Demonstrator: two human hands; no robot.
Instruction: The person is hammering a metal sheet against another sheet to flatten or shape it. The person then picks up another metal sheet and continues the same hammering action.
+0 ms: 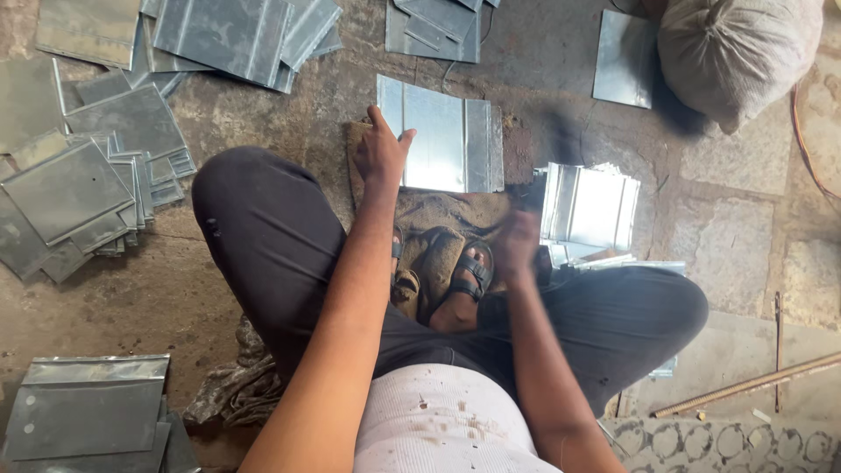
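Observation:
I sit cross-legged on a stone floor. My left hand [381, 153] rests with spread fingers on the left edge of a shiny folded metal sheet [451, 131], which lies flat on a brown pad in front of my sandalled feet [469, 276]. My right hand [517, 245] is blurred by motion above my right knee. It is closed around a dark tool [532, 197] whose shape I cannot make out. Just right of that hand stands a stack of shiny sheets [591, 206].
Piles of dull grey sheets lie at the left [79, 188], the top [232, 35] and the bottom left [88, 407]. A stuffed sack [736, 52] sits at the top right, and a single sheet [624, 57] lies beside it. A long rod [753, 385] lies at the lower right.

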